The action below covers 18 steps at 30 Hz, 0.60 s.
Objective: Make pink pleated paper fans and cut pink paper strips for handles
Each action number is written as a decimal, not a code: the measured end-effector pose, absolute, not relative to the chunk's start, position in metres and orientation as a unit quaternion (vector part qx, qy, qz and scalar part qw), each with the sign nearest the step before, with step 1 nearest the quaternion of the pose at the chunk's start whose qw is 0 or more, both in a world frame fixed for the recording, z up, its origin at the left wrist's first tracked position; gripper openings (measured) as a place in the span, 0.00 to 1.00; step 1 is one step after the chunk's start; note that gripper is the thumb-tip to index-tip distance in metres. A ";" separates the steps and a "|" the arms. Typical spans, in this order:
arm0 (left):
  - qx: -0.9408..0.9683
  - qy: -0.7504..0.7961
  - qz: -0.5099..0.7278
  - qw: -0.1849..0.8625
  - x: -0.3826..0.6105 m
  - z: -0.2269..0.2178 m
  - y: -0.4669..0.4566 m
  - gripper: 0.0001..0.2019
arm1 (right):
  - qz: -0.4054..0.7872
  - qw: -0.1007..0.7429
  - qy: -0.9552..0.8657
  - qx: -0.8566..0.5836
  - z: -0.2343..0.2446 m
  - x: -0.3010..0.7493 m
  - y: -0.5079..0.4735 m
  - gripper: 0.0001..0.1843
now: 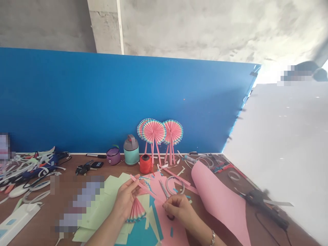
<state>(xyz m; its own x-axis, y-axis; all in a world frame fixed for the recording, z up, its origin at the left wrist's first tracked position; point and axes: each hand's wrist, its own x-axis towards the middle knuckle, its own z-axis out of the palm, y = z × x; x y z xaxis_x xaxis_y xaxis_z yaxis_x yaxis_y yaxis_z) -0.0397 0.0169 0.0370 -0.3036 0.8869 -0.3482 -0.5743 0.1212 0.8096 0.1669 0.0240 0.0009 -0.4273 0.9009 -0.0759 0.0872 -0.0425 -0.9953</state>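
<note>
My left hand (126, 196) is closed around a pleated pink paper fan (136, 209) with a blue and cream edge, whose folds spread below the palm. A pink paper strip (135, 180) lies across its fingertips and slants down toward my right hand (179, 209). The right thumb and forefinger are pinched together; against the pink paper I cannot make out what is between them. Scissors (163, 188) lie partly under that hand, beside a clear tape ring (176, 178). Beneath both hands are pink sheets (179, 234), a blue sheet (142, 234) and green sheets (110, 191).
Finished round fans (154, 131) on pink legs stand against the blue partition (77, 102). Before them are red thread (146, 164), a teal container (131, 153) and a purple cup (113, 156). Rolled pink paper (220, 201) and a glue gun (266, 206) lie right; a power strip (19, 223) lies left.
</note>
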 end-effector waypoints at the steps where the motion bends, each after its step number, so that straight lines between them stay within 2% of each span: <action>1: 0.158 0.484 0.643 0.572 -0.040 0.038 0.017 0.11 | 0.593 0.341 -0.602 -0.413 0.002 0.166 0.024 0.21; 18: 0.135 0.431 0.715 0.534 -0.055 0.022 0.025 0.09 | 0.611 0.329 -0.584 -0.422 -0.006 0.167 0.027 0.20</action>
